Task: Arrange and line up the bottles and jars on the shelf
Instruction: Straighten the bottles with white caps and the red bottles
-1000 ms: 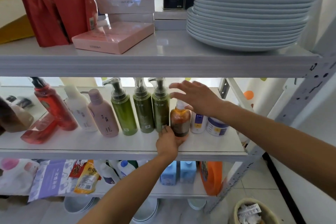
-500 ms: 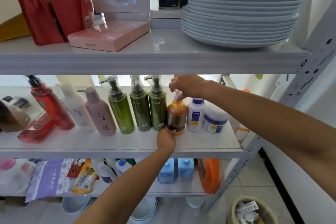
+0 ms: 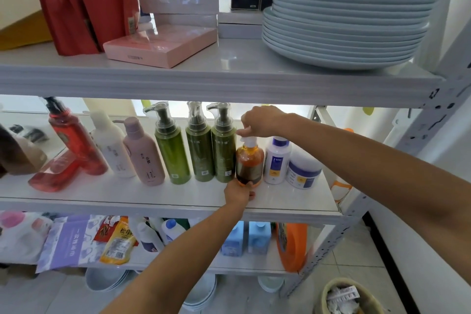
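Note:
An amber pump bottle (image 3: 249, 160) stands on the middle shelf (image 3: 153, 196), between three green pump bottles (image 3: 198, 150) and a white bottle with a blue label (image 3: 276, 160). My left hand (image 3: 238, 192) grips the amber bottle's base. My right hand (image 3: 260, 121) pinches its white pump head from above. A squat white-and-blue jar (image 3: 303, 172) ends the row on the right. Left of the green bottles stand a pink bottle (image 3: 144, 158), a white bottle (image 3: 112, 145) and a tilted red bottle (image 3: 74, 137).
A red refill pouch (image 3: 54, 173) lies at the shelf's left. On the upper shelf are a stack of grey plates (image 3: 349, 20), pink boxes (image 3: 163, 46) and red bags (image 3: 81, 7). The lower shelf holds detergent bottles and packets. A bin (image 3: 349, 298) stands on the floor.
My right hand came down from an open reach above the bottles and closed on the amber bottle's pump head. My left hand stayed at the bottle's base.

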Available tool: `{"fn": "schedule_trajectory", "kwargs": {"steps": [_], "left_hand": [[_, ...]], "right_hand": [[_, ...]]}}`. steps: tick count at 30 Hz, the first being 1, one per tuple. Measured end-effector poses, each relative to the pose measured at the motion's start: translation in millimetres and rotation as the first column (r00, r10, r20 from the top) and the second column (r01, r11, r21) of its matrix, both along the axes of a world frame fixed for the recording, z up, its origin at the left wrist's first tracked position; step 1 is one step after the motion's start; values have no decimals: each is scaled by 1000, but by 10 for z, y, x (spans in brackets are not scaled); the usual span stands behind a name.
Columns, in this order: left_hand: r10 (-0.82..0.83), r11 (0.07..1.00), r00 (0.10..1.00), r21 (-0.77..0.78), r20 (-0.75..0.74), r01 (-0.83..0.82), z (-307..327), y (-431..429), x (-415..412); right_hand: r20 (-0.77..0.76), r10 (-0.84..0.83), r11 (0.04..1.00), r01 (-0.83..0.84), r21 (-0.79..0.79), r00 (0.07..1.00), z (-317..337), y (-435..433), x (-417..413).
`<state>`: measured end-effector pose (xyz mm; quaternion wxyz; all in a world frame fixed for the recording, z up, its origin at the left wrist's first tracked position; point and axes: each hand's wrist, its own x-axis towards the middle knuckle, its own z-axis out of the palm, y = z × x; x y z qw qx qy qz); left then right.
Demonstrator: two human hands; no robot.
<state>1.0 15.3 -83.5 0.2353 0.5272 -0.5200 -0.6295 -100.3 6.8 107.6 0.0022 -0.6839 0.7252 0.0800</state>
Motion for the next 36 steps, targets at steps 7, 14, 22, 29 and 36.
{"fn": "schedule_trajectory", "kwargs": {"steps": [7,14,22,29,36], "left_hand": [[56,993,992,106,-110,-44,31,-15,11],[69,974,975,226,-210,-20,96,-10,18],[104,968,959,248,-262,-38,74,0,22],[78,969,956,247,-282,-6,132,5,24],[67,980,987,194,-149,-38,110,-53,106]], "right_hand": [[48,-106,987,99,129,993,68,-16,37],[215,-129,983,97,154,968,143,7,-33],[206,-98,992,79,102,974,87,-9,-74],[177,-65,997,56,55,982,74,6,-70],[111,-106,994,102,37,988,47,70,-43]]}}
